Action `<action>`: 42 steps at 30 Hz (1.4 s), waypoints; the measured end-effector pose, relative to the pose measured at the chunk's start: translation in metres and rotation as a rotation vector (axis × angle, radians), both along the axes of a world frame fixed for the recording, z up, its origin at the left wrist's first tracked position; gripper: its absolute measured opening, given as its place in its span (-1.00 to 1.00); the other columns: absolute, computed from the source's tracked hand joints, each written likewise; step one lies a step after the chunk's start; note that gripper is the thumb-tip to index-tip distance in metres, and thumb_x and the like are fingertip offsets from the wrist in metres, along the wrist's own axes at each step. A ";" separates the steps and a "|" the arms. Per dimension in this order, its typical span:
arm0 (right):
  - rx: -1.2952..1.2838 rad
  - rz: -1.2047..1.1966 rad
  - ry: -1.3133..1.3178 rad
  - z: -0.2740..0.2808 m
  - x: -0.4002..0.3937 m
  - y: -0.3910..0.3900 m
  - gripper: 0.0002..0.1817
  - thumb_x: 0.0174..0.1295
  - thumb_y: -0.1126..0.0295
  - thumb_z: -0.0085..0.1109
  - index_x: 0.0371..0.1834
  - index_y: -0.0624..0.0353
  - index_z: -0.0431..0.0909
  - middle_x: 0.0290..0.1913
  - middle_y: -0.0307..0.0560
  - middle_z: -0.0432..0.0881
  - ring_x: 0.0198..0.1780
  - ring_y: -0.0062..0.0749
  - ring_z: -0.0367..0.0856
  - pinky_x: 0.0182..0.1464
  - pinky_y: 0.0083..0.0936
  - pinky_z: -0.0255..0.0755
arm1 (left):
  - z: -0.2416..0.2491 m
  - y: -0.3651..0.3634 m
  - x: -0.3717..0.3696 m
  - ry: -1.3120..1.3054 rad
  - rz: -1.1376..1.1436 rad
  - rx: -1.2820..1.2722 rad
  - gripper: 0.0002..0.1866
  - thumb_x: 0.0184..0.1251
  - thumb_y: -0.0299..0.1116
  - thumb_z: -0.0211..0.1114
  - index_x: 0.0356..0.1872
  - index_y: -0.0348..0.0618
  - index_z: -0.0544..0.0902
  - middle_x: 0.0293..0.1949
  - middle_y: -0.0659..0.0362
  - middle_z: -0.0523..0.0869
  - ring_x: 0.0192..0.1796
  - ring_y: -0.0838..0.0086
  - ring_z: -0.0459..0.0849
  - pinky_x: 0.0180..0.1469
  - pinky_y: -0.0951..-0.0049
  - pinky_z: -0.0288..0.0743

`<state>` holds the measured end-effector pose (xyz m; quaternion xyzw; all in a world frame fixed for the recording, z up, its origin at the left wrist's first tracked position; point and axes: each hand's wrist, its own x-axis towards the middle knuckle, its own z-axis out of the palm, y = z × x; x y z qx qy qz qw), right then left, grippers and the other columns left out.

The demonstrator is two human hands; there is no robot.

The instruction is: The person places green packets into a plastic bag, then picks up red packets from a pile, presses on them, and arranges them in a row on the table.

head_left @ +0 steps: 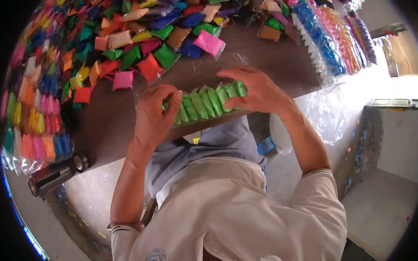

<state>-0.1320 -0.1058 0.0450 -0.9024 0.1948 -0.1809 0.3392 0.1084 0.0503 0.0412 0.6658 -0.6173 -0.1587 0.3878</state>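
Observation:
A row of light green packets [200,104] stands on edge inside a clear plastic bag, near the table's front edge. At the row's left end is my left hand [156,109], its thumb and fingers pinched together at the bag's end. My right hand [253,90] curves around the other end, thumb on the near side and fingers on the far side, gripping the packets between them. The bag's clear film shows faintly beyond the row.
Loose colourful packets [165,56] heap across the back of the brown table [112,115]. Filled bags of packets lie at left [39,145] and right [323,41]. A dark flask [56,175] lies at the left edge. Clear plastic [330,112] hangs at right.

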 end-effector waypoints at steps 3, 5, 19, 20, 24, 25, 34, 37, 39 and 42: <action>0.016 0.054 -0.008 -0.002 0.005 0.004 -0.45 0.03 0.01 0.54 -0.04 0.19 0.72 -0.04 0.00 0.72 0.07 -0.05 0.63 0.13 -0.22 0.51 | -0.004 0.000 -0.004 -0.030 0.050 -0.046 -0.82 0.47 -0.35 0.31 -0.21 -0.31 0.69 -0.33 0.05 0.73 -0.26 0.29 0.66 -0.15 0.35 0.49; 0.080 0.092 0.031 -0.012 0.005 -0.001 -0.38 0.06 -0.13 0.46 -0.02 0.19 0.72 -0.03 0.02 0.72 0.07 0.02 0.62 0.14 -0.16 0.50 | -0.006 0.000 -0.004 -0.020 0.073 -0.041 -0.82 0.46 -0.35 0.32 -0.22 -0.29 0.70 -0.35 0.06 0.73 -0.28 0.29 0.66 -0.17 0.34 0.49; -0.097 0.183 0.046 0.013 0.058 0.019 -0.32 0.05 -0.02 0.48 0.08 0.31 0.61 -0.06 0.13 0.70 0.10 0.05 0.60 0.13 -0.10 0.47 | -0.005 0.003 -0.005 -0.006 0.126 0.012 -0.80 0.46 -0.32 0.32 -0.33 -0.24 0.66 -0.43 -0.03 0.66 -0.35 0.03 0.58 -0.26 0.14 0.43; -0.084 0.217 0.057 0.012 0.067 0.022 -0.35 0.04 0.02 0.49 0.06 0.31 0.62 -0.07 0.14 0.70 0.11 0.06 0.59 0.14 -0.09 0.46 | -0.006 0.004 -0.004 -0.002 0.132 0.032 -0.78 0.48 -0.32 0.29 -0.32 -0.26 0.65 -0.43 -0.05 0.65 -0.35 0.03 0.57 -0.27 0.14 0.43; 0.020 0.267 0.205 0.010 0.092 0.031 -0.34 0.03 0.12 0.51 0.19 0.21 0.58 -0.07 0.07 0.68 0.08 0.02 0.61 0.14 -0.12 0.46 | -0.008 0.009 -0.002 0.098 0.161 -0.029 -0.62 0.65 -0.19 0.12 -0.30 -0.31 0.62 -0.51 0.10 0.51 -0.43 0.46 0.37 -0.38 0.38 0.34; 0.044 0.260 0.196 0.009 0.094 0.032 -0.34 0.03 0.13 0.51 0.20 0.19 0.58 -0.08 0.06 0.68 0.07 0.02 0.61 0.12 -0.11 0.47 | -0.006 0.011 0.000 0.132 0.179 -0.013 -0.60 0.66 -0.16 0.10 -0.30 -0.32 0.62 -0.50 0.12 0.52 -0.41 0.48 0.38 -0.36 0.38 0.35; 0.069 0.263 0.092 -0.004 0.098 0.031 -0.63 0.04 0.20 0.47 -0.12 0.14 0.73 -0.28 0.09 0.71 -0.10 0.10 0.67 0.00 -0.05 0.51 | 0.002 0.015 0.015 0.299 0.248 -0.110 -0.59 0.66 -0.14 0.09 -0.25 -0.33 0.64 -0.47 0.15 0.59 -0.39 0.49 0.47 -0.29 0.39 0.42; 0.077 0.278 0.074 -0.005 0.100 0.029 -0.67 0.09 0.26 0.44 -0.12 0.18 0.74 -0.23 0.10 0.71 -0.10 0.09 0.67 -0.02 -0.11 0.52 | 0.008 0.019 0.013 0.244 0.231 -0.024 -0.63 0.63 -0.17 0.14 -0.25 -0.31 0.65 -0.46 0.11 0.60 -0.38 0.47 0.52 -0.28 0.37 0.43; 0.063 0.282 0.100 -0.005 0.103 0.027 -0.68 0.12 0.29 0.41 -0.09 0.21 0.74 -0.20 0.10 0.71 -0.09 0.09 0.67 -0.03 -0.14 0.53 | 0.005 0.020 0.012 0.176 0.216 0.104 -0.68 0.58 -0.22 0.21 -0.26 -0.31 0.67 -0.43 0.06 0.64 -0.37 0.39 0.59 -0.27 0.34 0.46; 0.058 0.264 0.175 -0.004 0.106 0.025 -0.67 0.16 0.29 0.37 -0.05 0.21 0.72 -0.18 0.09 0.72 -0.09 0.09 0.68 -0.02 -0.15 0.53 | -0.009 0.018 0.003 0.101 0.169 0.034 -0.79 0.48 -0.32 0.29 -0.25 -0.29 0.69 -0.35 -0.03 0.70 -0.31 0.17 0.68 -0.28 0.27 0.50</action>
